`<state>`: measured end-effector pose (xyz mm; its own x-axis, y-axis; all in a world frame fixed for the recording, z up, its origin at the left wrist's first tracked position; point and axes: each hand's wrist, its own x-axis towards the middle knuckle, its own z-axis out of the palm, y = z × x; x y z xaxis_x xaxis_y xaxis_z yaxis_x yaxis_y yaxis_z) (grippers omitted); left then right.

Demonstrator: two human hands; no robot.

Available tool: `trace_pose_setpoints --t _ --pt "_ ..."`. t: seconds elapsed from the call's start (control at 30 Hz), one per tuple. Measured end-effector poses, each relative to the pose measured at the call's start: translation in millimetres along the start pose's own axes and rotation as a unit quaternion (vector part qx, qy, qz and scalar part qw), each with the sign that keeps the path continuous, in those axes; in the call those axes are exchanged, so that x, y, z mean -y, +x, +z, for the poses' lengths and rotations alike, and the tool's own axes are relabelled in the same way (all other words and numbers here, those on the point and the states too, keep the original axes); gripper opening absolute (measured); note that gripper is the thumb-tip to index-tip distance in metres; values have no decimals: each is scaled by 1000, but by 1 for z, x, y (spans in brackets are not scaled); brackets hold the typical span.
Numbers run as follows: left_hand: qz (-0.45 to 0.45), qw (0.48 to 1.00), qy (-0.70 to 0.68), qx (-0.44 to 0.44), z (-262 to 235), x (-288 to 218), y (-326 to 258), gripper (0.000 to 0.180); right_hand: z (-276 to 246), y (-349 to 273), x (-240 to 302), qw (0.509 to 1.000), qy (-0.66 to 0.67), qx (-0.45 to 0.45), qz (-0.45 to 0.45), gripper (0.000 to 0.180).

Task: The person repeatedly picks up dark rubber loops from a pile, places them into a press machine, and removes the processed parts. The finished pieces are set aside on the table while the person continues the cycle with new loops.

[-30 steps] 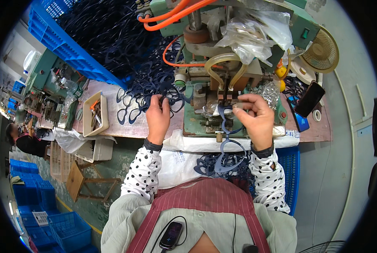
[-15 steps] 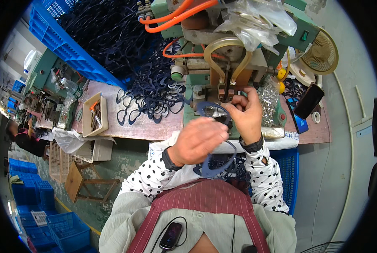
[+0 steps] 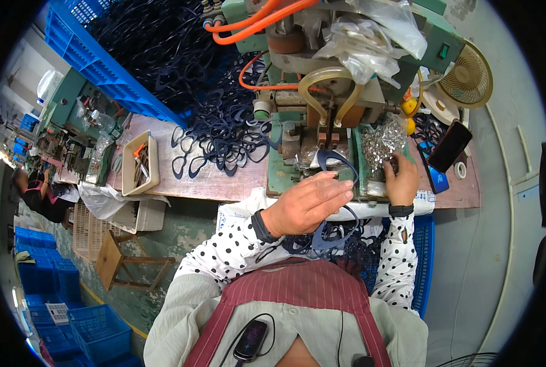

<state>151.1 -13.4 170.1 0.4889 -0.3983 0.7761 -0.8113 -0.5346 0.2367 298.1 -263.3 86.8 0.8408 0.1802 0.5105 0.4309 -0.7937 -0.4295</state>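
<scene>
My left hand (image 3: pixel 309 203) is in front of the green machine (image 3: pixel 280 177), palm side hidden. It grips a dark blue eyeglass frame front (image 3: pixel 330 241), one rim showing above the fingers and the other below. My right hand (image 3: pixel 402 180) reaches into the heap of small shiny metal parts (image 3: pixel 383 144) right of the machine. Its fingertips are curled together at the edge of the heap; whatever lies between them is too small to make out. The machine's metal head, with two clear hoses (image 3: pixel 309 85), stands just beyond my left hand.
More dark blue frame fronts (image 3: pixel 224 144) lie loose on the bench and fill a blue crate (image 3: pixel 111 73). A blue basket (image 3: pixel 424 263) is by my lap. A tool tray (image 3: pixel 126 177) stands left; a phone (image 3: pixel 450 145) and a fan (image 3: pixel 465 74) are at right.
My right hand has left the machine head and moved right to the metal parts. My left hand has shifted slightly right, still with the frame front.
</scene>
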Motion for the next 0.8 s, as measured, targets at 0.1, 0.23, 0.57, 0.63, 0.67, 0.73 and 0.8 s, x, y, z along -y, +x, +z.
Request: trace_pose_setpoints --t 0.1,0.23,0.57,0.63,0.67,0.73,0.8 --pt "-3 1000 2 4 0 0 -1 43 2 -6 17 997 -78 11 -6 25" --pt "-11 1000 -6 5 1 -1 -6 45 6 3 10 999 -15 26 42 17" --pt "-279 933 159 -165 -29 61 -87 20 12 -1 4 980 155 -41 115 14" --pt "-484 839 184 -170 -45 99 -83 32 13 -3 1 983 135 -59 113 14" --pt "-502 809 265 -152 -49 122 -99 32 15 -2 2 985 128 -66 100 13" --pt "-553 746 356 -100 -53 155 -125 33 19 0 1 988 109 -84 75 12" --pt "-578 712 398 -19 -55 161 -114 30 14 -1 4 987 108 -82 90 12"
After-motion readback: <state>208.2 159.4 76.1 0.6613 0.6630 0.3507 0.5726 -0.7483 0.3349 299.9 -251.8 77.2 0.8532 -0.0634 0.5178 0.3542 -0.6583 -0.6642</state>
